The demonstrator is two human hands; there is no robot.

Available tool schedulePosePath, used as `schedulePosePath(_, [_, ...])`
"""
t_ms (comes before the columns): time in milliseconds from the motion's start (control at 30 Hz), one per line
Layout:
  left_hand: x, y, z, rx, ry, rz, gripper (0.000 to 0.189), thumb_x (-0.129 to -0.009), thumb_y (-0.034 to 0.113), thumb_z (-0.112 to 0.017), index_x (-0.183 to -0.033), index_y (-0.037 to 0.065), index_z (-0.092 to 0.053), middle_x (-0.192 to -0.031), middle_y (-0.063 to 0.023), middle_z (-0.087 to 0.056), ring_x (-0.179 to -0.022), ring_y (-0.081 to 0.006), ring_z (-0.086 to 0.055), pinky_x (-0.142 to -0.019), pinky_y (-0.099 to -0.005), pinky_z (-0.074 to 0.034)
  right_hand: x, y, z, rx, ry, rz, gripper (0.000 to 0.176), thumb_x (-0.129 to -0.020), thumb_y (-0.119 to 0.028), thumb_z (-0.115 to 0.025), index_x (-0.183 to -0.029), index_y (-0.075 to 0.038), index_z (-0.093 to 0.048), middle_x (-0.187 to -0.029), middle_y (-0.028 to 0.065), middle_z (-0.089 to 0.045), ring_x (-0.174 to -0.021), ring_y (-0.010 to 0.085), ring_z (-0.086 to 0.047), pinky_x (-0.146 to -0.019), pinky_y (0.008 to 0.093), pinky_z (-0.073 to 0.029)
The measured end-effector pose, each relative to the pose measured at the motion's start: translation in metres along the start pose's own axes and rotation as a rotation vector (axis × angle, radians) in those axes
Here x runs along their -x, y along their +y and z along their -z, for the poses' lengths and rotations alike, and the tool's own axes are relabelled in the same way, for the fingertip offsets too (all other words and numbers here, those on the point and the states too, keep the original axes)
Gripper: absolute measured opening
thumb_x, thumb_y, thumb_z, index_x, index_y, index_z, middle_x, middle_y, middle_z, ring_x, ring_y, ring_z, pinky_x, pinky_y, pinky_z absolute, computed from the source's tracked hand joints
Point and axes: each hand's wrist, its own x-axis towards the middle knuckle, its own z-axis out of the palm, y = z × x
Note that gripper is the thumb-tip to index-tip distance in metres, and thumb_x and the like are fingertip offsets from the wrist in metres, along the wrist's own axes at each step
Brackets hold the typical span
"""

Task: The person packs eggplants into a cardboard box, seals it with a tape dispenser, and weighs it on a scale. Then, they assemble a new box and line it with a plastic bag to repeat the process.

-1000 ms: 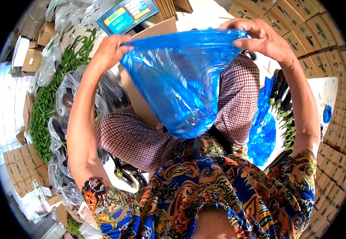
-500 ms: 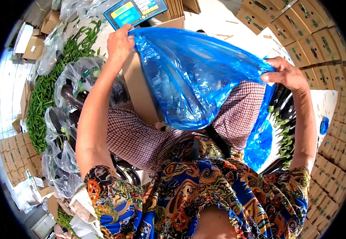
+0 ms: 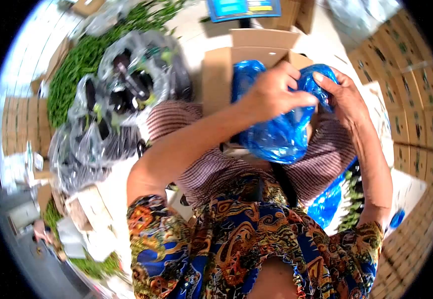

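Note:
A thin blue plastic bag (image 3: 278, 140) hangs bunched between my knees, part of it down inside an open cardboard box (image 3: 216, 74). My left hand (image 3: 275, 93) reaches across over the box, its fingers curled on the gathered film near the box's right side. To its right, my right hand (image 3: 346, 97) pinches a bunched-up fold of the same bag between thumb and fingers. The two hands are close together. What lies inside the box is hidden by the bag and my left hand.
Beyond the box stands a scale display (image 3: 244, 9). On the left are clear bags of eggplants (image 3: 132, 82) and a long heap of green peppers (image 3: 69, 92). Stacked cartons (image 3: 406, 99) line the right. More eggplants (image 3: 353, 194) lie by my right knee, beside other blue plastic (image 3: 326, 207).
The bag, stretched wide between my raised hands before, is now bunched and partly in the box. My left hand moved right, close to my right hand. The view shifted.

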Motion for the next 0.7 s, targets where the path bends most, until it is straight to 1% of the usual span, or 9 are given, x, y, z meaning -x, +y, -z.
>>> schedulePosePath(233, [0.009,-0.009,0.003,0.606,0.163,0.095,0.015,-0.089,0.015,-0.063,-0.095,0.002,-0.06,-0.088,-0.0013,-0.06,-0.079,-0.0079,-0.056,-0.071,-0.0228,-0.047,-0.025,-0.004,-0.01,0.192,0.06,0.077,0.022,-0.083,-0.025,-0.073,-0.096,-0.008,-0.068,-0.073,-0.0052,-0.063,-0.058,0.0023,-0.047,-0.052,0.0176,-0.034])
schedulePosePath(267, [0.01,-0.008,0.005,0.621,0.171,0.099,0.016,-0.089,0.016,-0.062,-0.096,0.002,-0.06,-0.089,-0.0014,-0.06,-0.08,-0.0084,-0.057,-0.073,-0.0233,-0.047,-0.032,0.002,0.0,0.099,0.02,0.068,0.028,-0.082,-0.024,-0.074,-0.102,-0.006,-0.067,-0.081,-0.0013,-0.065,-0.068,0.0057,-0.054,-0.063,0.0201,-0.043])
schedulePosePath(367, [0.012,-0.001,0.01,0.689,0.068,0.157,0.021,-0.091,0.018,-0.058,-0.104,0.002,-0.06,-0.094,-0.0036,-0.062,-0.089,-0.0118,-0.059,-0.08,-0.0268,-0.048,-0.007,-0.011,-0.012,0.043,-0.097,0.2,0.037,-0.08,-0.022,-0.075,-0.11,-0.003,-0.064,-0.093,0.0033,-0.066,-0.086,0.0103,-0.059,-0.082,0.0253,-0.046])
schedulePosePath(400, [0.01,0.002,0.008,0.69,0.09,0.159,0.02,-0.09,0.018,-0.058,-0.101,0.001,-0.06,-0.09,-0.0025,-0.061,-0.085,-0.0101,-0.058,-0.077,-0.0258,-0.048,-0.009,-0.006,0.0,0.157,-0.15,0.181,0.044,-0.08,-0.019,-0.075,-0.117,-0.001,-0.059,-0.103,0.0062,-0.066,-0.101,0.0129,-0.057,-0.096,0.0282,-0.042])
schedulePosePath(533, [-0.011,0.011,0.009,0.817,0.291,0.216,0.022,-0.091,0.018,-0.053,-0.106,0.003,-0.057,-0.091,-0.0032,-0.059,-0.084,-0.0118,-0.059,-0.075,-0.0254,-0.049,-0.014,0.006,0.025,0.573,-0.469,-0.026,0.021,-0.082,-0.02,-0.073,-0.094,-0.004,-0.068,-0.089,-0.0022,-0.065,-0.085,0.0082,-0.057,-0.082,0.0257,-0.045])
schedulePosePath(567, [-0.019,0.016,0.022,0.569,0.229,0.162,0.019,-0.092,0.017,-0.051,-0.104,0.004,-0.057,-0.087,-0.0025,-0.058,-0.08,-0.0133,-0.059,-0.069,-0.024,-0.049,-0.005,0.003,0.015,0.712,-0.538,-0.063,0.018,-0.083,-0.021,-0.073,-0.088,-0.004,-0.069,-0.084,-0.004,-0.063,-0.08,0.0076,-0.056,-0.078,0.0258,-0.045])
schedulePosePath(600, [-0.034,0.012,0.028,0.699,0.208,0.054,0.017,-0.093,0.017,-0.049,-0.102,0.004,-0.057,-0.084,-0.0022,-0.057,-0.077,-0.0125,-0.058,-0.066,-0.0236,-0.048,-0.004,0.015,0.012,0.686,-0.619,0.068,0.02,-0.083,-0.022,-0.073,-0.087,-0.003,-0.068,-0.078,-0.0035,-0.062,-0.074,0.0069,-0.053,-0.072,0.0262,-0.046])
schedulePosePath(633, [-0.054,0.004,0.038,0.692,0.18,-0.036,0.017,-0.094,0.016,-0.049,-0.104,0.004,-0.056,-0.088,-0.0037,-0.058,-0.079,-0.0143,-0.059,-0.069,-0.0266,-0.049,0.002,0.024,0.003,0.476,-0.553,0.041,0.021,-0.083,-0.023,-0.074,-0.088,-0.003,-0.068,-0.077,-0.002,-0.063,-0.075,0.0061,-0.054,-0.071,0.0261,-0.045])
schedulePosePath(700, [-0.077,0.008,0.046,0.724,0.108,-0.122,0.018,-0.096,0.014,-0.049,-0.108,0.002,-0.054,-0.095,-0.0065,-0.061,-0.086,-0.0176,-0.061,-0.078,-0.0322,-0.05,0.003,0.026,-0.01,0.459,-0.47,0.055,0.031,-0.08,-0.031,-0.077,-0.088,-0.003,-0.069,-0.076,-0.0007,-0.063,-0.073,0.0069,-0.053,-0.068,0.0266,-0.045])
